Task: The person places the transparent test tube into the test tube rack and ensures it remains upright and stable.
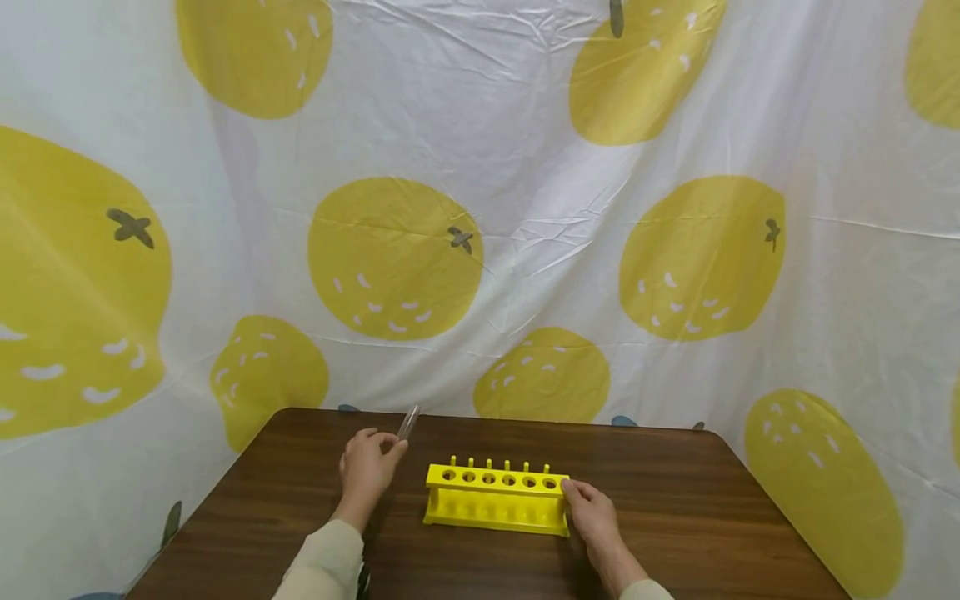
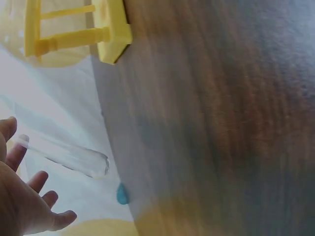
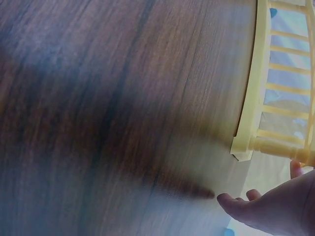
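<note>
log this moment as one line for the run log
left hand: pinches clear test tube above table | right hand: touches right end of yellow rack | rack holes: all empty

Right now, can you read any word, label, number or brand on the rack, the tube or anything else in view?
None: no readable text in any view.
Yellow rack: plain plastic, no label or numbers by its holes.
Glass test tube, pinched by the left hand: clear, no markings visible.
Cloth backdrop: only a printed yellow fruit pattern, no words.
Wooden table: bare grain.
</note>
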Available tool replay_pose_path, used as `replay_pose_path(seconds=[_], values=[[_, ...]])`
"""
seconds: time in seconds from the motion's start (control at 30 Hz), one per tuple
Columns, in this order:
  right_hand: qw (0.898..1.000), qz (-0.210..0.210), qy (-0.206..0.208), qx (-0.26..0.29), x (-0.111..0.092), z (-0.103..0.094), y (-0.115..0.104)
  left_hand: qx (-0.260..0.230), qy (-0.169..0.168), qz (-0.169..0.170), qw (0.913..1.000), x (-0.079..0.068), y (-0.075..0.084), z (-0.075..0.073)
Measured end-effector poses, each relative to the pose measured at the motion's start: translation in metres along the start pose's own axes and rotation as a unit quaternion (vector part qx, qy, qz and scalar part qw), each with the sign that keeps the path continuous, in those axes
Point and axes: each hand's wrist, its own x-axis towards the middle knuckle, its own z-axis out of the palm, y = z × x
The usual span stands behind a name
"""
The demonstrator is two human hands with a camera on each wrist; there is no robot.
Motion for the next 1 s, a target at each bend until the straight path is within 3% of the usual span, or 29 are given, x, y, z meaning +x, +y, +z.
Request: replay_pose_path(seconds=[0.6, 1.0], values=[[1.0, -0.003, -0.002, -0.012, -0.003, 0.0, -0.002, -0.064, 0.027, 0.025, 0.9973, 0.017, 0.033, -0.011], [1.0, 0.008, -0.012, -0.01, 0.001, -0.001, -0.001, -0.137, 0.038, 0.072, 0.9872, 0.016, 0.058, -0.012]])
